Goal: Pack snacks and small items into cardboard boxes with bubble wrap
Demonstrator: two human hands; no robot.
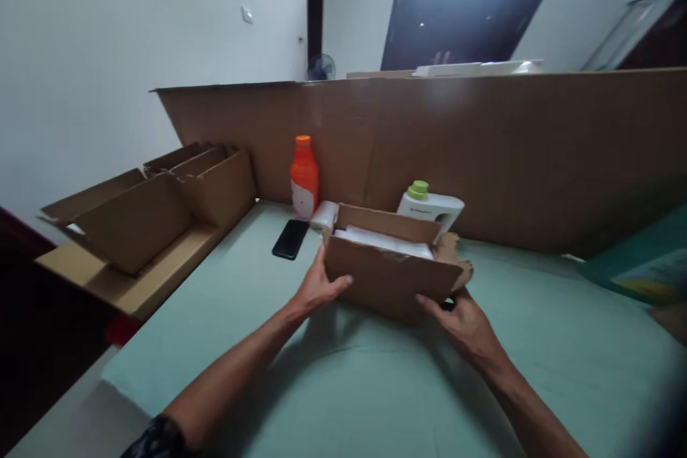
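A small open cardboard box [386, 280] is gripped at both ends on the table, something white and flat [383, 240] showing inside it. My left hand [318, 285] is closed on the box's left end, thumb along the front wall and fingers hidden behind the side. At the lower right corner, my right hand [462, 318] holds the box with its thumb on the front and its fingers out of sight. Torn flaps stick out at the box's right end. Whether the box rests on the table or is slightly raised, I cannot tell.
An orange bottle [304, 179], a black phone [290, 239] and a white roll [325, 215] lie left of the box. Behind it is a white bottle with a green cap [429, 205]. Cardboard panels [509, 157] wall the back; cardboard trays [139, 229] flank the left, a teal container [644, 265] the right.
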